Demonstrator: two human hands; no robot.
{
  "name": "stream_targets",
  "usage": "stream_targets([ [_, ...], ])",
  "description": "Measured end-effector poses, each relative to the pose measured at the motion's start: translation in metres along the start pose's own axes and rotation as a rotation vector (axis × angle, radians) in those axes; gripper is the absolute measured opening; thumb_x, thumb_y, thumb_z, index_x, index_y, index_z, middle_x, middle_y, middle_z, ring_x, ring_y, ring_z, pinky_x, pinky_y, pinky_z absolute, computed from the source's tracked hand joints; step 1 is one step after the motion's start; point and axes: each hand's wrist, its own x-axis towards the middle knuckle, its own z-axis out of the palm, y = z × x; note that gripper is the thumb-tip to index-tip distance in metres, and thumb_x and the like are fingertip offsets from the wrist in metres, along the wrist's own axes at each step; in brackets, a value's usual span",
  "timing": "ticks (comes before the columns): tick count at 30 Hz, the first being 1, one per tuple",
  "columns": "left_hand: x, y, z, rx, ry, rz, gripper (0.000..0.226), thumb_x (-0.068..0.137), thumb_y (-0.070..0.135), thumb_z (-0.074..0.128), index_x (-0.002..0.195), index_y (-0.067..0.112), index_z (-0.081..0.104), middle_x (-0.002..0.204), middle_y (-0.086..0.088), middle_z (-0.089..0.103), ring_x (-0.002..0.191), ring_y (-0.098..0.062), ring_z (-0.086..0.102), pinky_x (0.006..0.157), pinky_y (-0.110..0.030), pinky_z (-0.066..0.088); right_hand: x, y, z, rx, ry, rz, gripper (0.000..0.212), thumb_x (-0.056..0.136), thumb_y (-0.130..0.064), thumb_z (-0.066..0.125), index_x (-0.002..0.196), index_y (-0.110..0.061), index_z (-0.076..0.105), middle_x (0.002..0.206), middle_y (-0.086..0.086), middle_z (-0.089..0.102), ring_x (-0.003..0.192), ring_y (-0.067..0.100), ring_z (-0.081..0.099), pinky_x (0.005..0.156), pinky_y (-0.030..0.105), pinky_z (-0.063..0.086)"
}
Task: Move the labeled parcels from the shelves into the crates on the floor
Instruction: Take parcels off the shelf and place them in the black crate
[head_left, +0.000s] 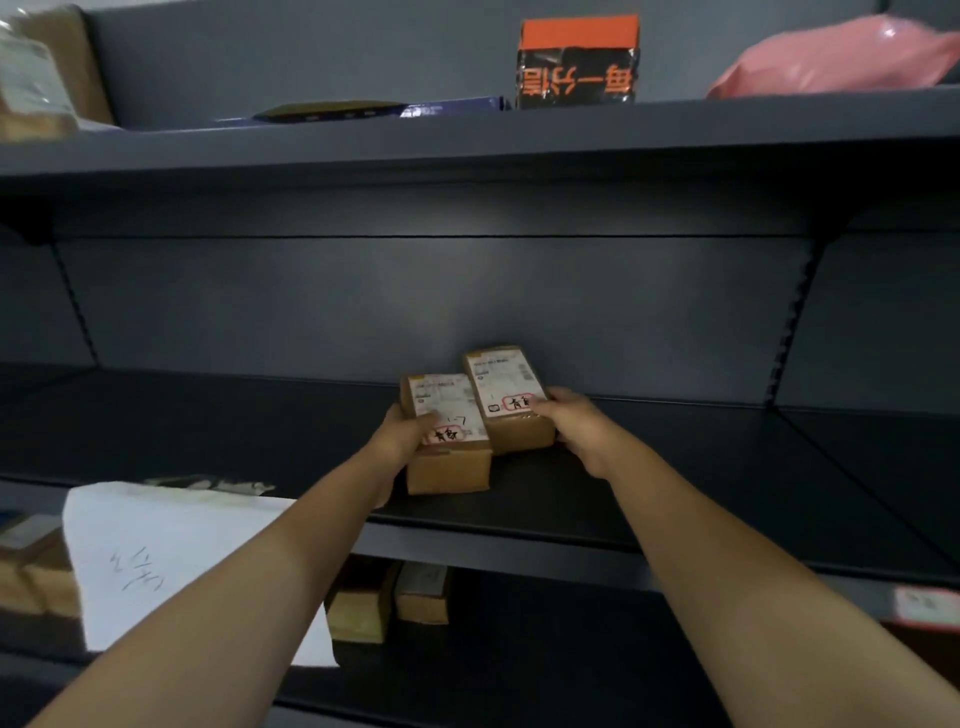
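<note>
Two small cardboard boxes sit side by side and touching on the middle shelf (701, 467), each with a white shipping label on top and a red-outlined handwritten mark. The left hand (402, 434) wraps the outer side of the left box (449, 470), thumb lying over the label's edge. The right hand (576, 426) does the same to the right box (506, 395), thumb on the label and fingers curled round the far side. Both hands have a box in their grip, and neither box looks lifted clear of the shelf. The boxes look stiff, square-edged and probably light, small enough for one hand each. Holding across the cardboard sides seems safest, since the glossy labels may be slippery under a thumb. No crates are in view. Higher up stand an orange and black package (577, 62) and a pink bag (831, 57).
</note>
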Motion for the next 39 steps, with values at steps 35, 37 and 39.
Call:
stream_targets([
  [35,-0.653,-0.241,0.410,0.491,-1.733,-0.223,0.073,0.085,0.002,0.064,0.137,0.040,0.031,0.113,-0.004,0.065,0.099,-0.028,0.063,0.070,-0.045,0.055,-0.859,0.346,-0.236,0.605,1.567,0.431,0.049,0.093,-0.025,0.061,0.138,-0.024,0.042,0.116,0.003,0.063,0.095,0.021,0.065,0.077,0.043,0.058],
  [37,-0.706,-0.269,0.419,0.591,-1.779,-0.199,0.074,0.085,0.006,0.066,0.136,0.044,0.029,0.113,-0.002,0.065,0.101,-0.026,0.062,0.077,-0.046,0.054,-0.913,0.373,-0.234,0.616,1.658,0.512,0.052,0.092,-0.025,0.062,0.140,-0.023,0.040,0.119,0.007,0.062,0.092,0.022,0.065,0.080,0.044,0.057],
  [39,-0.747,-0.297,0.426,0.718,-1.810,-0.155,0.078,0.085,0.011,0.067,0.138,0.048,0.025,0.117,0.002,0.063,0.102,-0.022,0.060,0.078,-0.043,0.052,-0.957,0.402,-0.231,0.634,1.750,0.602,0.056,0.092,-0.025,0.062,0.142,-0.020,0.036,0.122,0.011,0.061,0.095,0.026,0.065,0.082,0.045,0.056],
])
